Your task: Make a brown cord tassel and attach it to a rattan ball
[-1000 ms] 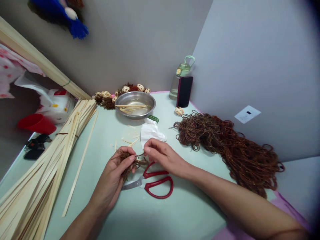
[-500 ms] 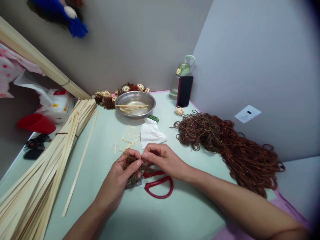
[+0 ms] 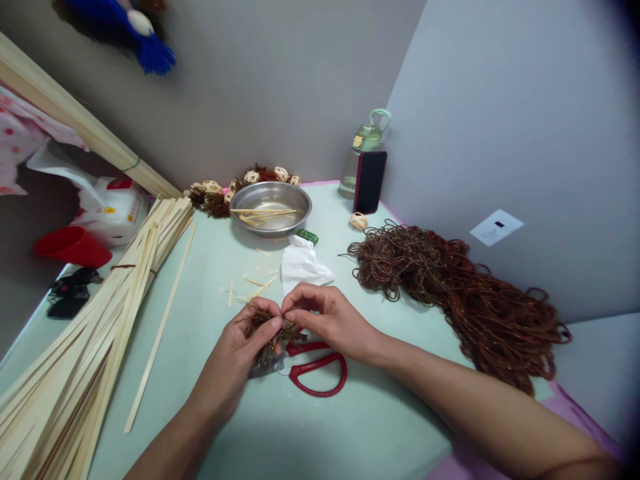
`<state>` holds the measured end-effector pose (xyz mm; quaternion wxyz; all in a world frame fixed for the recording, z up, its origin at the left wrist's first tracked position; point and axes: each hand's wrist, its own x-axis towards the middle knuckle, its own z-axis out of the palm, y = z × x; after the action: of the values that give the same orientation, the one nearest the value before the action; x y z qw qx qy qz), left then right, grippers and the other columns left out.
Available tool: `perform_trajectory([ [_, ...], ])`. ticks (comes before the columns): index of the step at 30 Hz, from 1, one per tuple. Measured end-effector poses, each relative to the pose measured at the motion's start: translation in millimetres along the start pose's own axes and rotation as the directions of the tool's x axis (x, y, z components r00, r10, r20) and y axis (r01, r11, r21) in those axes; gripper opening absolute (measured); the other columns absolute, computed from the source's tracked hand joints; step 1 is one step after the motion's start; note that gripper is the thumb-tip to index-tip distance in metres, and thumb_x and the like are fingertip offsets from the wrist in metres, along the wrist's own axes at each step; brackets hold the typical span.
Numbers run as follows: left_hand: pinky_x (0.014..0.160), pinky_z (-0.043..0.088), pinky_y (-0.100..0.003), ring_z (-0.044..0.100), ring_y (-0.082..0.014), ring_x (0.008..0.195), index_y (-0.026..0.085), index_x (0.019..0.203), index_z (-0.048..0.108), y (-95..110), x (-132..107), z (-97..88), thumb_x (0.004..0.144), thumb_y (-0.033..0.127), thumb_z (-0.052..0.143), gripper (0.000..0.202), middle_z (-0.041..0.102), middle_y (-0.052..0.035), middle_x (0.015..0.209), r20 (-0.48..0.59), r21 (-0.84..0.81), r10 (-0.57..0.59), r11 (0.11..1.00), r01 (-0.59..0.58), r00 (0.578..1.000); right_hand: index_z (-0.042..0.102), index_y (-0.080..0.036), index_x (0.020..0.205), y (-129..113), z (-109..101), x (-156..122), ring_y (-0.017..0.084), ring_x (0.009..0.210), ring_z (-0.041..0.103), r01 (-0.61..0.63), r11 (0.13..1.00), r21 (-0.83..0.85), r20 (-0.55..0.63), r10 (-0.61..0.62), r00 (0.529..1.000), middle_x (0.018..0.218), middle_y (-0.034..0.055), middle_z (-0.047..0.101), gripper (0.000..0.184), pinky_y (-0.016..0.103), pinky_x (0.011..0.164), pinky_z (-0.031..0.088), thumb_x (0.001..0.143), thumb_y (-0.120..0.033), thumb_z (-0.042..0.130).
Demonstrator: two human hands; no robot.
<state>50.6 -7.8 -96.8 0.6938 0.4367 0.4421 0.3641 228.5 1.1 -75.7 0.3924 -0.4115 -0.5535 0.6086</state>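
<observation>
Yarn tuft [image 3: 260, 321], a small brown clump, sits in the left hand [image 3: 233, 353] over the worktop [image 3: 280, 433], partly covering the scissors [image 3: 313, 367]. The left grip is clamped on it; the right hand [image 3: 335, 320] has thumb and forefinger pinched together just beside the left thumb — whether a strand lies between, I cannot tell. A second ago a strand stretched between the hands; now the fingertips meet or nearly so, which suggests both work at one spot.

Counted: one tuft, one pair of scissors, one tissue [image 3: 303, 263], one bowl [image 3: 270, 230], one bottle [image 3: 367, 138], one phone [image 3: 370, 181], one long loose strip [image 3: 159, 333], one yarn heap [image 3: 450, 287].
</observation>
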Motion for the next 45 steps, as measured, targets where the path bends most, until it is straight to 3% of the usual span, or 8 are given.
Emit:
perform_trajectory([
  [7, 0.054, 0.035, -0.019, 0.045, -0.0112, 0.057, 0.023, 0.084, 0.056, 1.1, 1.3, 0.7, 0.085, 0.036, 0.067, 0.017, 0.054, 0.0047, 0.060, 0.016, -0.029, -0.043, 0.999, 0.043, 0.999, 0.065, -0.016, 0.083, 1.5, 0.7, -1.5, 0.011, 0.067, 0.051, 0.024, 0.988, -0.150, -0.014, -0.026, 1.000, 0.072, -0.0018, 0.058, 0.003, 0.025, 0.066, 0.042, 0.083, -0.017, 0.063],
  [17, 0.059, 0.041, -0.019, 0.050, -0.0091, 0.062, 0.021, 0.083, 0.060, 7.7, -0.8, -1.1, 0.088, 0.029, 0.065, 0.011, 0.058, 0.0024, 0.081, 0.058, -0.242, -0.028, 0.969, 0.042, 0.998, 0.059, -0.016, 0.080, 5.1, 1.2, -0.1, 0.009, 0.058, 0.043, -0.063, 0.998, -0.021, 0.036, 0.064, 0.997, 0.063, -0.0048, 0.052, 0.003, 0.023, 0.059, 0.035, 0.081, -0.016, 0.061],
  [21, 0.064, 0.043, -0.019, 0.051, -0.0069, 0.064, 0.022, 0.084, 0.059, 11.4, -1.3, -0.6, 0.088, 0.027, 0.067, 0.011, 0.064, 0.0014, 0.104, 0.055, -0.251, 0.019, 0.968, -0.004, 0.998, 0.056, -0.017, 0.077, 6.2, 2.9, 0.8, 0.010, 0.058, 0.045, -0.070, 0.996, 0.058, 0.052, 0.067, 0.996, 0.063, -0.0040, 0.054, 0.008, 0.023, 0.059, 0.037, 0.080, -0.019, 0.064],
  [25, 0.068, 0.045, -0.020, 0.050, -0.0052, 0.063, 0.021, 0.083, 0.057, 11.6, -1.7, 1.8, 0.088, 0.028, 0.066, 0.013, 0.059, 0.0017, 0.126, 0.002, -0.221, 0.053, 0.974, -0.051, 0.999, 0.058, -0.016, 0.080, 7.7, 4.0, 1.9, 0.011, 0.063, 0.051, -0.043, 0.992, 0.115, 0.051, 0.037, 0.998, 0.069, -0.0014, 0.060, 0.008, 0.024, 0.062, 0.041, 0.079, -0.020, 0.065],
  [30, 0.066, 0.044, -0.021, 0.051, -0.0087, 0.068, 0.022, 0.085, 0.058, 2.2, 0.3, 2.2, 0.088, 0.033, 0.066, 0.014, 0.061, 0.0016, 0.108, -0.025, -0.129, 0.057, 0.990, -0.060, 0.998, 0.058, -0.016, 0.077, 6.7, 5.0, 2.7, 0.010, 0.057, 0.053, -0.036, 0.978, 0.207, 0.024, 0.032, 0.999, 0.063, -0.0037, 0.059, 0.018, 0.023, 0.059, 0.040, 0.080, -0.030, 0.070],
  [35, 0.068, 0.043, -0.020, 0.052, -0.0110, 0.072, 0.024, 0.093, 0.060, -1.1, 1.0, -0.2, 0.086, 0.034, 0.069, 0.015, 0.056, 0.0038, 0.081, -0.013, -0.057, 0.049, 0.997, -0.050, 0.999, 0.061, -0.015, 0.079, 9.1, 3.9, 2.7, 0.009, 0.059, 0.054, -0.050, 0.979, 0.196, -0.007, 0.052, 0.999, 0.068, -0.0024, 0.062, 0.025, 0.023, 0.059, 0.039, 0.076, -0.035, 0.076],
  [39, 0.066, 0.042, -0.019, 0.051, -0.0106, 0.071, 0.023, 0.090, 0.059, 2.2, 0.2, -0.1, 0.085, 0.036, 0.069, 0.017, 0.056, 0.0034, 0.080, 0.028, -0.052, -0.017, 0.998, 0.018, 0.999, 0.063, -0.015, 0.079, 10.9, 2.9, 2.8, 0.009, 0.059, 0.054, -0.056, 0.980, 0.192, -0.008, 0.058, 0.998, 0.067, -0.0033, 0.061, 0.023, 0.022, 0.059, 0.039, 0.074, -0.030, 0.078],
  [45, 0.065, 0.041, -0.019, 0.050, -0.0098, 0.069, 0.021, 0.087, 0.059, 7.2, -0.4, 1.6, 0.083, 0.033, 0.071, 0.017, 0.054, 0.0036, 0.080, 0.024, -0.122, -0.065, 0.990, 0.068, 0.998, 0.061, -0.014, 0.081, 8.5, 3.9, 1.6, 0.010, 0.060, 0.057, -0.083, 0.982, 0.167, 0.041, 0.077, 0.996, 0.067, -0.0010, 0.064, 0.010, 0.024, 0.061, 0.041, 0.080, -0.022, 0.067],
])
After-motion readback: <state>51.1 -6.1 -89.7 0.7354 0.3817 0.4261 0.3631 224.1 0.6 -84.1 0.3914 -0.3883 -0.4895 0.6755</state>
